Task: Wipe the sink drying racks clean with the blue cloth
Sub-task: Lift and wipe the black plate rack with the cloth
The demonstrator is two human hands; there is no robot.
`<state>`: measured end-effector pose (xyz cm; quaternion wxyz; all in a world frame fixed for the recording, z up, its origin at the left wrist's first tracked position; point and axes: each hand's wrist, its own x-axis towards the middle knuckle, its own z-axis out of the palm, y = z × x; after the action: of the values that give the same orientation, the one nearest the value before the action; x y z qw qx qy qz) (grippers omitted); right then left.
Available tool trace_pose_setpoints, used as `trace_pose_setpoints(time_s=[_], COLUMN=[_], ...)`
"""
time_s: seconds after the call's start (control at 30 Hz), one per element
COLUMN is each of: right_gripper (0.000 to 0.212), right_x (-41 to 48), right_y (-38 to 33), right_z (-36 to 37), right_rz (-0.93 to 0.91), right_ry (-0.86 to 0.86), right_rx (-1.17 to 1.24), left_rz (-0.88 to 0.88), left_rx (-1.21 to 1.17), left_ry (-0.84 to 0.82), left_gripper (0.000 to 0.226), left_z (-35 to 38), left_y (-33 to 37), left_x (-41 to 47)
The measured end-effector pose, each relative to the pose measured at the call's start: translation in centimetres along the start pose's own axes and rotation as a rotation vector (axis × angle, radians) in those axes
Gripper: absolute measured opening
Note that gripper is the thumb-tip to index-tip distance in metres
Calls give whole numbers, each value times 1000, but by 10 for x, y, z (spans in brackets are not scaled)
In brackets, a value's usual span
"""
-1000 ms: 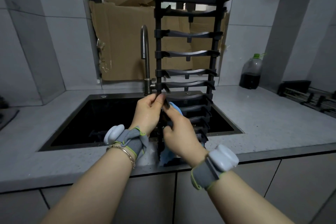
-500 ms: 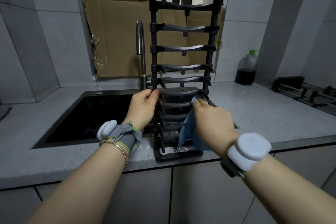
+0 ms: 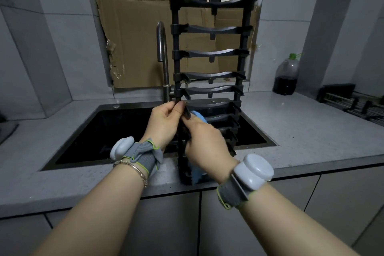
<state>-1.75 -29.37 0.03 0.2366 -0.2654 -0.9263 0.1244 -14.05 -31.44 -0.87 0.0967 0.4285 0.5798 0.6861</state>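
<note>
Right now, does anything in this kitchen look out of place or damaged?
The black drying rack stands on end at the front edge of the counter, steadied by the left hand, not lying across the sink. Behind it, ragged cardboard covers the window.

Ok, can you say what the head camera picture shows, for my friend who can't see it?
A person's left hand grips the left post of a tall black drying rack standing on the counter before the sink, while the right hand holds a blue cloth against its lower rungs.
</note>
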Motion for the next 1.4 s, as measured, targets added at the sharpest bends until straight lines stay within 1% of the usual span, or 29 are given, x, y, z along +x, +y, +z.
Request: trace_pose_setpoints(time_s=[0.1,0.2,0.3,0.33,0.43,0.5,0.57,0.63,0.73,0.8,0.9,1.0,1.1,1.13,1.2,1.3,1.4], right_gripper=[63,68,66,66,70,72,72,71,76,78,75,72,65,61,52,37,26], right_x=[1,-3,-7,-10,-18,-21,-22,-21,-20,-19,-17,-18,-23,-23,-21,-16,-15], right_y=[0,7,12,17,30,33,29,21,11,5,2,10,13,13,14,16,17], right_z=[1,-1,-6,-7,-19,-23,-21,-13,1,9,16,22,31,35,38,35,26], right_rz=[-41,-52,-22,7,87,145,183,174,123,92,37,-15,-53,-43,14,94,127], right_ry=[-33,-62,-26,-23,-9,15,30,33,27,18,26,90,244,288,307,313,420], right_rx=[47,-98,-250,-293,-391,-416,-401,-331,-209,-171,-16,226,425,477,579,636,657], left_rz=[-2,-4,3,4,-17,-24,-38,-41,-37,-34,-22,-6,-4,-6,-15,-38,-30], left_rx=[18,22,12,1,-12,-28,-38,-48,-23,-14,-19,-22,-14,-24,-55,-67,-77], left_ry=[0,9,8,0,-23,-28,-15,-4,1,-6,-4,-29,-42,-45,-58,-88,-118], left_gripper=[33,32,31,36,72,80,80,73,48,41,28,27,26,25,23,24,24], left_z=[1,1,0,0,-3,-2,0,1,1,1,2,3,1,0,0,-2,-5], left_y=[0,1,1,0,-3,-4,-2,-1,2,3,2,0,-1,-1,-3,-4,-3], left_x=[0,-1,-3,-4,-1,-1,-2,-4,-5,-5,-5,-8,-10,-10,-10,-13,-14])
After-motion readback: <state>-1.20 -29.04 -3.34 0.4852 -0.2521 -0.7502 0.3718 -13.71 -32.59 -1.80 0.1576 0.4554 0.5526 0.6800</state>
